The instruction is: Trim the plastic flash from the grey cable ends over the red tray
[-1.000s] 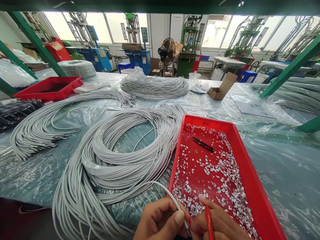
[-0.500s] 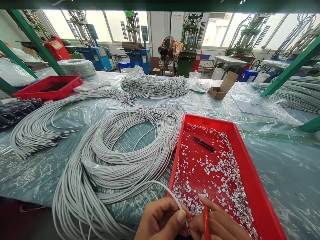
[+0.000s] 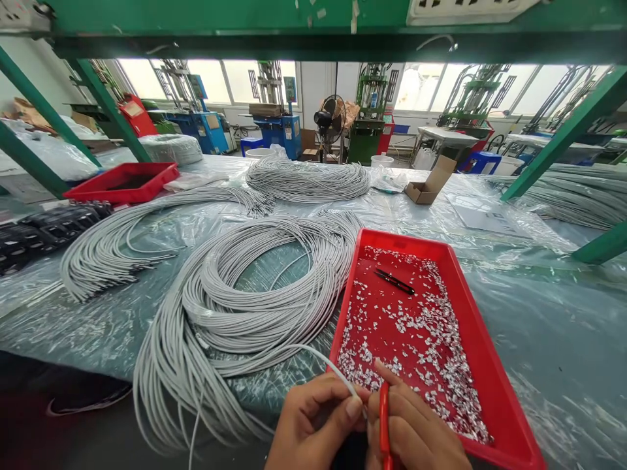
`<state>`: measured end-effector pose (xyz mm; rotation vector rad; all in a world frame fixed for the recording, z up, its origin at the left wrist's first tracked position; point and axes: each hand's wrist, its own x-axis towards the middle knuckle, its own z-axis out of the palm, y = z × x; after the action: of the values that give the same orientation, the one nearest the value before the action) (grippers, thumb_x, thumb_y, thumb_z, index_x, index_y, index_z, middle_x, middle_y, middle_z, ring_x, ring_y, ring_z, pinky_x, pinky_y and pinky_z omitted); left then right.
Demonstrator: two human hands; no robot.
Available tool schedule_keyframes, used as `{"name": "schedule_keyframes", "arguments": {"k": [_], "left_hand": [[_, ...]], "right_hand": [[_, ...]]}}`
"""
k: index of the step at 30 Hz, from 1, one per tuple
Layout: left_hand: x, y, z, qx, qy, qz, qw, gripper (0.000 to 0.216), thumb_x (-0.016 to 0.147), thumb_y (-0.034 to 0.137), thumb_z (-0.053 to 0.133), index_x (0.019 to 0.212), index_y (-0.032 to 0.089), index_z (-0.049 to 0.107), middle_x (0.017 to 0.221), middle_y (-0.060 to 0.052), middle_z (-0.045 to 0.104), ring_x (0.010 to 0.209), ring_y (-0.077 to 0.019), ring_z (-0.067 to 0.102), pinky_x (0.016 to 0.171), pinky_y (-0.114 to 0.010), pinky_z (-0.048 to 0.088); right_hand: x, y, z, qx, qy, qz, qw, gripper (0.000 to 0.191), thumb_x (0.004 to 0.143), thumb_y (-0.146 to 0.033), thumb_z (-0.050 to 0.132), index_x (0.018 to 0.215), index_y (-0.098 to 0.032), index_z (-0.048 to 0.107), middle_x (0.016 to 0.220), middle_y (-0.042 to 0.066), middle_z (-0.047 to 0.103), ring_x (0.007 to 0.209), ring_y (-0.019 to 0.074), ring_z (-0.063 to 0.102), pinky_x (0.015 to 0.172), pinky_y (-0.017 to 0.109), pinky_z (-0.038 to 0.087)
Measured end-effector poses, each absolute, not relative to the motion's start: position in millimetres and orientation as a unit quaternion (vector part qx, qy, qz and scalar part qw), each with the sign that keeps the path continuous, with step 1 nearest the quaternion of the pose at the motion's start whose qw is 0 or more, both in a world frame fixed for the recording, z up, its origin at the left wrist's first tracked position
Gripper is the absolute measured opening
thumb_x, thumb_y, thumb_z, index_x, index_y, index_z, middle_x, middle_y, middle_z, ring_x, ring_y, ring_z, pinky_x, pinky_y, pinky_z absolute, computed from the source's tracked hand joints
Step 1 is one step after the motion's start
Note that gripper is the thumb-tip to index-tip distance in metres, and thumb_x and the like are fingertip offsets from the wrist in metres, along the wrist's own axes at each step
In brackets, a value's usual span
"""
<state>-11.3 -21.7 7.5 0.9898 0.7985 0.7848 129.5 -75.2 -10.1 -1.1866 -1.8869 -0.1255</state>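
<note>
My left hand [image 3: 313,427] pinches the end of a grey cable [image 3: 327,363] that runs back into the big grey coil [image 3: 235,307]. My right hand [image 3: 416,434] grips a thin red-handled tool [image 3: 383,421], its tip meeting the cable end between my thumbs. Both hands sit at the near corner of a red tray [image 3: 477,326] strewn with small silver scraps. A pair of black snips [image 3: 394,282] lies in the tray's far half.
More grey cable bundles lie at the left [image 3: 102,251] and at the back [image 3: 308,179]. A second red tray [image 3: 125,183], black parts [image 3: 39,235] and an open cardboard box [image 3: 431,183] rest on the plastic-covered table. Green frame posts [image 3: 563,134] stand right.
The view has tilted up and shifted, so a green shelf shows overhead. My hands moved slightly up and closer together; the red tool now stands more upright.
</note>
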Motion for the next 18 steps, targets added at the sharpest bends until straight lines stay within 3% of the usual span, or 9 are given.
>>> {"name": "schedule_keyframes", "arguments": {"k": [6, 9, 11, 13, 18], "left_hand": [[-17, -53, 4, 0.441, 0.319, 0.424, 0.724, 0.019, 0.073, 0.035, 0.076, 0.079, 0.018, 0.081, 0.072, -0.004, 0.069, 0.069, -0.0154, 0.057, 0.068, -0.022, 0.046], [-21, -71, -1, 0.413, 0.324, 0.465, 0.713, 0.019, 0.070, 0.035, 0.080, 0.074, 0.016, 0.080, 0.069, -0.002, 0.067, 0.067, -0.0140, 0.057, 0.067, -0.021, 0.045], [-25, -80, -3, 0.401, 0.319, 0.482, 0.711, 0.021, 0.069, 0.037, 0.081, 0.072, 0.016, 0.079, 0.066, -0.001, 0.067, 0.066, -0.0131, 0.056, 0.067, -0.020, 0.044], [-28, -86, -6, 0.389, 0.309, 0.495, 0.713, 0.023, 0.068, 0.038, 0.081, 0.073, 0.016, 0.079, 0.064, -0.001, 0.067, 0.064, -0.0120, 0.055, 0.066, -0.019, 0.044], [-28, -86, -8, 0.338, 0.278, 0.509, 0.742, 0.025, 0.066, 0.038, 0.083, 0.077, 0.016, 0.079, 0.063, 0.000, 0.065, 0.061, -0.0096, 0.052, 0.063, -0.019, 0.044]], "right_hand": [[124, -90, -14, -0.416, -0.773, -0.063, 0.475, 0.023, 0.075, 0.003, 0.050, 0.082, -0.018, 0.050, 0.070, 0.000, 0.060, 0.072, 0.0096, 0.064, 0.103, 0.040, 0.048], [114, -98, -9, -0.411, -0.729, -0.068, 0.542, 0.022, 0.075, 0.002, 0.046, 0.076, -0.020, 0.047, 0.064, -0.003, 0.059, 0.060, 0.0082, 0.062, 0.082, 0.028, 0.058], [108, -103, -7, -0.426, -0.694, -0.067, 0.576, 0.019, 0.076, -0.003, 0.047, 0.075, -0.022, 0.044, 0.060, -0.005, 0.055, 0.052, 0.0082, 0.059, 0.063, 0.021, 0.057], [106, -108, -8, -0.453, -0.673, -0.042, 0.583, 0.018, 0.078, -0.007, 0.051, 0.076, -0.023, 0.044, 0.061, -0.005, 0.054, 0.051, 0.0086, 0.059, 0.053, 0.017, 0.053], [108, -115, -14, -0.493, -0.624, 0.030, 0.606, 0.019, 0.086, -0.017, 0.057, 0.074, -0.023, 0.044, 0.071, -0.005, 0.063, 0.063, 0.0084, 0.066, 0.062, 0.012, 0.053]]}}
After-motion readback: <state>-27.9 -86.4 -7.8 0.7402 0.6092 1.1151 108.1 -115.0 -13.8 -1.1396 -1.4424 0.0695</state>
